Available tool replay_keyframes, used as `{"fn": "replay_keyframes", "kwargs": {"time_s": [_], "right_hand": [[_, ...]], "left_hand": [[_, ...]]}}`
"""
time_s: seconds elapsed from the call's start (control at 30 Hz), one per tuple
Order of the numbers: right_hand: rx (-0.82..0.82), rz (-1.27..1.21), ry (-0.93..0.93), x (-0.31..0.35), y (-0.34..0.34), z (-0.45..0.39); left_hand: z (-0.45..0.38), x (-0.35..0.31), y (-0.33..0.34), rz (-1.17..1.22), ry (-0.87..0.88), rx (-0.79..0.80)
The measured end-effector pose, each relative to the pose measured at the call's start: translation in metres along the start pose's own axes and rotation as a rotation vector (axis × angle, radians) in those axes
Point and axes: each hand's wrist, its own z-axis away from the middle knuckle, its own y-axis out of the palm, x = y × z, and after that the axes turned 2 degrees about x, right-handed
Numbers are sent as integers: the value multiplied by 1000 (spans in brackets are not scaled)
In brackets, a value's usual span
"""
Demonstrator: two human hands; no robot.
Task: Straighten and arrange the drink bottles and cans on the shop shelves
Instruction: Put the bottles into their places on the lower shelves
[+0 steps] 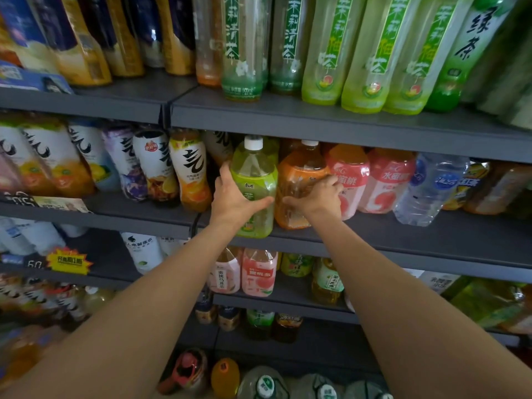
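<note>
Currently, second shelf (374, 243), front edge: green tea bottle (254, 180), upright, long axis vertical, clasped around its waist by left hand (233, 197); orange tea bottle (299, 182) touching beside it, gripped by right hand (319, 197), each hand directly before its bottle.

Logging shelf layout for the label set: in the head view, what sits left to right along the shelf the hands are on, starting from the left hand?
Left hand → green tea bottle → orange-label tea bottle → right hand → first pink peach bottle → second pink peach bottle → clear water bottle.
</note>
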Motion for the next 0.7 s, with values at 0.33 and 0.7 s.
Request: {"fn": "replay_keyframes", "kwargs": {"time_s": [0.33,0.7], "right_hand": [[-156,5,76,15,26,-7],[-251,-20,-177,-5,53,7]], "left_hand": [[-3,4,-2,49,24,64],[-2,7,-3,35,18,87]]}}
